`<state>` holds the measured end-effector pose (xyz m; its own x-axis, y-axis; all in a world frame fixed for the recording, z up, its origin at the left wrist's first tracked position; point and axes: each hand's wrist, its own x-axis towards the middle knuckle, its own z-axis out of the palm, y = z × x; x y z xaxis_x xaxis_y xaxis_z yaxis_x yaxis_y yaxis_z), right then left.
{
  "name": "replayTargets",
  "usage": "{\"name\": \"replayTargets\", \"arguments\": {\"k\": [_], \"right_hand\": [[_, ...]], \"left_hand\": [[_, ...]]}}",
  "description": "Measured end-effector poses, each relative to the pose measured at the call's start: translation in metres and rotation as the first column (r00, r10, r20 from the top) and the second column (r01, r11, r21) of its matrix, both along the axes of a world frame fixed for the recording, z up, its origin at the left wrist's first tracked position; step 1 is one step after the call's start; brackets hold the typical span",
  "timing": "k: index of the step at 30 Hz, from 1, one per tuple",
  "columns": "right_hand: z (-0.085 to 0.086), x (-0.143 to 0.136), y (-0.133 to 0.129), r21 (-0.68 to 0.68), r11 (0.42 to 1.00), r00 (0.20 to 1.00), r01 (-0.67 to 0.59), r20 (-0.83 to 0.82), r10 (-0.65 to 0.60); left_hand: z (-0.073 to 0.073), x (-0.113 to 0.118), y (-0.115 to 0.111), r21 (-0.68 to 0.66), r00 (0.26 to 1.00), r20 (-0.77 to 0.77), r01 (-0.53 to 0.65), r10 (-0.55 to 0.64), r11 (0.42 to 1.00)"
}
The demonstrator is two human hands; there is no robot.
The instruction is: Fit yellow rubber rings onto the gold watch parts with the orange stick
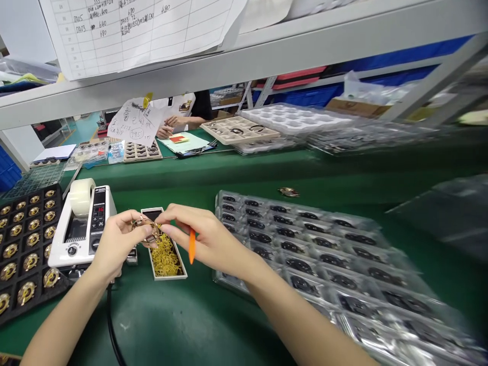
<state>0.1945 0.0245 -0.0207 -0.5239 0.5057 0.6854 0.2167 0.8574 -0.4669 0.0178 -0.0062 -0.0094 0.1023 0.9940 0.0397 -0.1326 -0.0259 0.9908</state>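
My left hand [121,239] pinches a round, gold-rimmed metal part [147,231] between thumb and fingers. Against the right edge of that part are the thumb and index fingertips of my right hand [200,231]; whether they pinch something small there I cannot tell. An orange pointed stick [192,246] is tucked in my right hand, its tip pointing down. Below both hands lies a narrow white box [184,274] of yellow rubber-band-like loops [166,256]. A white tape dispenser [61,256] with a roll of clear tape [81,196] stands left of my left hand.
A black tray [23,250] of round gold parts lies at far left. On the right, a clear plastic tray [282,221] holds dark parts. Another gold part [288,192] rests behind it. A shelf [305,46] crosses above; a co-worker's hands [171,126] are beyond. A black cable [111,325] runs frontward.
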Motion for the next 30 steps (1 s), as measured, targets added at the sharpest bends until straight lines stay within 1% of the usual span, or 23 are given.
{"name": "replayTargets", "arguments": {"k": [5, 7, 10, 13, 15, 17, 21, 23, 25, 26, 28, 30], "right_hand": [[-0.004, -0.004, -0.001, 0.042, 0.999, 0.999, -0.005, 0.032, 0.004], [-0.005, -0.006, -0.003, 0.025, 1.000, 1.000, -0.010, 0.027, 0.010], [-0.004, -0.008, -0.006, -0.070, 0.997, 1.000, -0.030, 0.005, 0.031], [-0.004, -0.010, -0.007, -0.223, 0.973, 0.999, -0.052, -0.005, 0.052], [-0.004, -0.009, -0.006, -0.279, 0.959, 0.999, -0.044, 0.009, 0.049], [-0.004, -0.007, -0.003, -0.261, 0.965, 0.998, -0.025, 0.046, 0.038], [-0.006, -0.003, 0.000, -0.143, 0.990, 0.995, -0.005, 0.098, 0.019], [-0.006, -0.004, 0.000, -0.164, 0.986, 0.996, 0.015, 0.088, -0.001], [-0.007, -0.008, -0.001, -0.276, 0.961, 0.998, 0.019, 0.056, -0.003], [-0.007, -0.010, -0.001, -0.353, 0.936, 1.000, 0.001, 0.024, 0.008], [-0.008, -0.015, -0.001, -0.501, 0.863, 0.996, -0.073, -0.074, 0.042], [-0.009, -0.020, 0.000, -0.598, 0.786, 0.981, -0.159, -0.186, 0.057]], "left_hand": [[0.000, -0.001, 0.001, 0.048, 0.997, -0.073, -0.004, 0.007, 0.999], [0.000, 0.000, 0.001, 0.066, 0.995, -0.099, -0.013, 0.019, 0.998], [0.000, 0.000, 0.000, 0.096, 0.991, -0.131, -0.021, 0.034, 0.995], [0.001, 0.000, 0.000, 0.093, 0.989, -0.140, -0.023, 0.036, 0.995], [0.000, 0.000, 0.001, 0.086, 0.991, -0.130, -0.021, 0.032, 0.996], [-0.002, -0.001, 0.002, 0.083, 0.993, -0.115, -0.013, 0.023, 0.996], [-0.007, -0.002, 0.005, 0.071, 0.995, -0.097, 0.004, 0.003, 0.997], [-0.009, -0.002, 0.006, 0.078, 0.995, -0.102, -0.007, 0.015, 0.997], [-0.010, -0.001, 0.005, 0.099, 0.993, -0.114, -0.027, 0.038, 0.995], [-0.010, -0.001, 0.005, 0.111, 0.991, -0.124, -0.039, 0.052, 0.993], [-0.010, 0.000, 0.004, 0.150, 0.984, -0.153, -0.065, 0.089, 0.987], [-0.010, 0.001, 0.004, 0.222, 0.970, -0.201, -0.089, 0.135, 0.971]]}}
